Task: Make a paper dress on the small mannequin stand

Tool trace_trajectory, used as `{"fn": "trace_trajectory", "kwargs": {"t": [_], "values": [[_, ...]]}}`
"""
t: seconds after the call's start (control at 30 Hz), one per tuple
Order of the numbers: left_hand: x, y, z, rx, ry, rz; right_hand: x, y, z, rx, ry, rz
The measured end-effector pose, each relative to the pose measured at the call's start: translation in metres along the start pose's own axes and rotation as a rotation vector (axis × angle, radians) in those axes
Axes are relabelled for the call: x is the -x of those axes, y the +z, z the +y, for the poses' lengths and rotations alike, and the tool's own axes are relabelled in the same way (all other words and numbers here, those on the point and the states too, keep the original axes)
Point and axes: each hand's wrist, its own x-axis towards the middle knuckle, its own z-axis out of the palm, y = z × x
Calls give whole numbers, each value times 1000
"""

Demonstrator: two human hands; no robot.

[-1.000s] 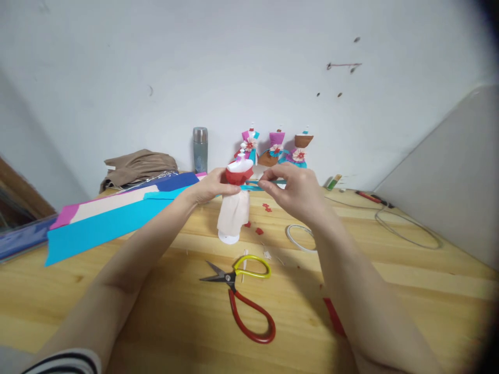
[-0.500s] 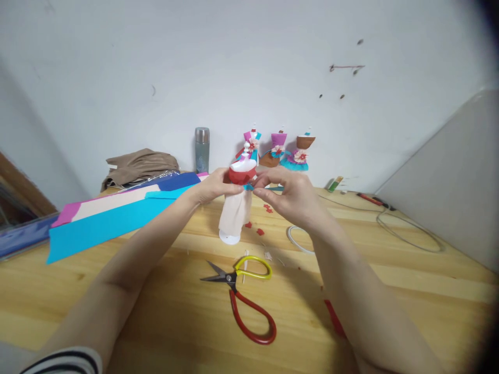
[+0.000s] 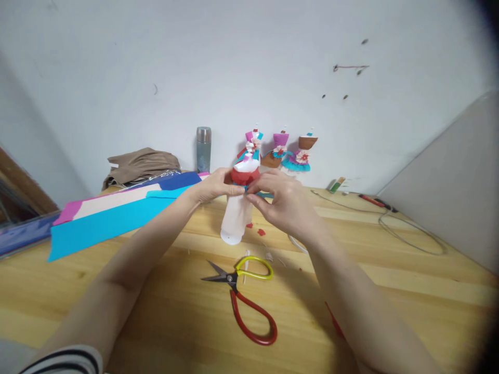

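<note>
A small white dress-form figure (image 3: 235, 221) with a red bodice is held up over the table, tilted slightly. My left hand (image 3: 213, 187) grips it at the waist from the left, thumb across the front. My right hand (image 3: 278, 200) is closed in a pinch at the right side of the waist, on a narrow blue strip (image 3: 266, 195). The strip runs back behind the right fingers, where most of it is hidden. Below lie open scissors (image 3: 232, 279) with one yellow and one red handle.
Several decorated figures (image 3: 280, 140) stand against the wall beside a thermos (image 3: 203, 149). Coloured crepe sheets (image 3: 113, 226) and brown cloth (image 3: 144, 163) lie left. Red paper bits (image 3: 261, 232) and scraps are on the table (image 3: 163, 311). A cable (image 3: 409, 241) curls at right.
My right hand has moved left, bringing the pinched blue strip in against the figure's waist. The left hand keeps its hold; the pale lower part of the figure has turned a little.
</note>
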Motion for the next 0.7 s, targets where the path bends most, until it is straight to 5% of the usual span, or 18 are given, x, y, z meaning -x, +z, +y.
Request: {"fn": "trace_trajectory", "kwargs": {"t": [0.7], "values": [[-1, -6, -5, 4, -14, -17, 3, -12, -17, 142, -26, -202]]}}
